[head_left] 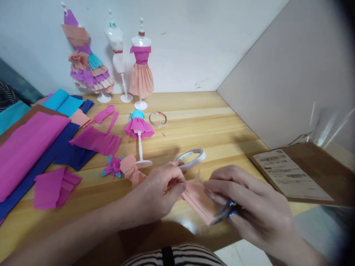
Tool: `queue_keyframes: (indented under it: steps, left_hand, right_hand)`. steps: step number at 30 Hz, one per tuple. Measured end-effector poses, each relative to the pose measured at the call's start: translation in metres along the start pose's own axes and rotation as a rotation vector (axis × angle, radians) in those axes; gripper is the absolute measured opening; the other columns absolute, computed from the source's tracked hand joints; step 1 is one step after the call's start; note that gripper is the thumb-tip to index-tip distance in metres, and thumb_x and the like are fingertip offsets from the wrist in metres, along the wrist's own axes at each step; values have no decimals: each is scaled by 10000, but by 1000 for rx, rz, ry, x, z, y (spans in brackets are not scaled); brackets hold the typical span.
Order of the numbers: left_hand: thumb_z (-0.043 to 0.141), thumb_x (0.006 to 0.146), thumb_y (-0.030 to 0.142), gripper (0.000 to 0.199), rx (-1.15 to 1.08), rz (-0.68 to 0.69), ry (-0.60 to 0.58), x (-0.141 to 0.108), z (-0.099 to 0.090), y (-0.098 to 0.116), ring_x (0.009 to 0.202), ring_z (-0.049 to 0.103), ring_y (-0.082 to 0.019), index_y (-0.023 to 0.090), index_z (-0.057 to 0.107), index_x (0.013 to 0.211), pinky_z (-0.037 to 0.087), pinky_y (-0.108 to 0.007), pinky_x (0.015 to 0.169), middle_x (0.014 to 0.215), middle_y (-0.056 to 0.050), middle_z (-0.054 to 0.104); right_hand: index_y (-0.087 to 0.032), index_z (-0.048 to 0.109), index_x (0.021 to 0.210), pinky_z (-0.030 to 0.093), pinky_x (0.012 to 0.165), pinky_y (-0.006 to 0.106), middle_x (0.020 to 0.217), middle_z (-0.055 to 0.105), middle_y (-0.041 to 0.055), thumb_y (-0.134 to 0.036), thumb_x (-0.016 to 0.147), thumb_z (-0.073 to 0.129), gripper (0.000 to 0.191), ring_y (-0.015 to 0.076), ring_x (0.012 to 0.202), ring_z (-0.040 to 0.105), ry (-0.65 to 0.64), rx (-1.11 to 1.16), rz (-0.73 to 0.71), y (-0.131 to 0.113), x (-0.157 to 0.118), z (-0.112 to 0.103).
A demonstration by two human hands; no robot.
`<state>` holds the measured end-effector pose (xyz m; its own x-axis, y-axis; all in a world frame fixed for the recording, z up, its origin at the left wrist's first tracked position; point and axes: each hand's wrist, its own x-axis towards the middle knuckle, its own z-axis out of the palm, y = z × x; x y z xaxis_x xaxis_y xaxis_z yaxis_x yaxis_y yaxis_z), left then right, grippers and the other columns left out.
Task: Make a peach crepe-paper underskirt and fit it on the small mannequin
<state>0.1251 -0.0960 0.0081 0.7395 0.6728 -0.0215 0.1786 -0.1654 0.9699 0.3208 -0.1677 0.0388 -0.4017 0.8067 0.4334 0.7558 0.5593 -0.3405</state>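
Observation:
A folded piece of peach crepe paper point(200, 202) slants between my two hands above the table. My left hand point(159, 194) is closed, its thumb and forefinger pinched at the paper's left edge. Just behind those fingers is a white roll of tape point(200, 158), tilted up; whether a finger touches it I cannot tell. My right hand point(257, 207) has its fingertips on the paper's upper right edge. Tucked in that same hand is a small pair of blue-handled scissors point(225, 212), blades pointing left over the paper's lower end. Its handles are mostly hidden by my fingers.
Small mannequins in paper dresses point(141, 70) stand along the wall; a shorter one point(139, 138) is nearer. Crepe paper sheets point(33, 144) cover the left side, beside a paper flower point(113, 166). Another tape ring point(158, 119) lies mid-table. A labelled cardboard box point(294, 173) is at right.

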Motion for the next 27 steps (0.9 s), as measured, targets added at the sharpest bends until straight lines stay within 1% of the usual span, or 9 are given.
queue_keyframes:
  steps: [2,5,8,11,13,15,21,24,27]
  left_hand:
    - [448,836,151,168,6,-11,13,-1,1,-1,662,434,-121,187,429,673,352,-265,637,683,30,436]
    - [451,827,158,163,9,-10,27,-1,4,-4,702,447,-134,190,407,673,341,-273,645,714,15,456]
    - [448,819,150,144,-3,-1,24,0,5,-6,717,454,-138,191,408,687,343,-277,658,741,7,474]
    - [447,828,151,146,-7,3,31,-1,5,-6,701,453,-132,186,424,688,335,-268,638,742,7,482]
    - [451,835,156,146,6,5,41,-2,5,-5,672,434,-124,182,441,691,320,-262,614,727,12,472]
    - [457,839,159,142,29,-4,55,-2,6,-4,650,410,-120,178,457,698,309,-262,605,714,16,462]
    - [464,842,144,151,80,-3,73,-2,7,-6,623,391,-115,175,468,695,313,-257,601,678,26,444]
    - [465,849,151,156,93,4,86,-1,7,-8,625,403,-118,178,473,696,327,-257,607,670,26,453]
    - [470,851,158,155,104,-8,88,-1,8,-9,629,420,-120,179,482,698,338,-257,610,675,25,472]
  right_hand:
    - [-200,572,932,525,643,245,949,597,77,-71,863,502,162,164,860,626,-13,57,68,1,1,-3]
    - [-220,575,928,552,779,266,1107,589,96,-80,876,495,170,189,1065,607,-43,106,134,3,1,-2]
    - [-227,578,956,537,920,312,1213,591,101,-66,882,492,198,198,1183,574,-49,139,159,5,-1,3]
    - [-221,582,949,504,1008,349,1267,602,107,-55,876,505,197,215,1258,539,16,107,168,6,-3,8]
    - [-219,589,930,496,1029,365,1263,622,103,-58,868,527,183,226,1267,540,70,84,195,8,-5,11]
    - [-220,602,930,503,1029,379,1252,643,96,-73,864,545,171,238,1256,556,88,103,232,9,-7,14]
    - [-215,665,1031,526,1003,407,1263,663,99,-144,883,561,195,266,1194,606,33,219,326,11,-9,15]
    - [-222,671,1086,545,968,424,1273,655,108,-167,889,573,227,275,1147,635,15,250,332,10,-7,15]
    - [-227,665,1128,555,945,442,1285,645,113,-175,892,579,256,284,1144,635,-3,268,325,11,-7,15]
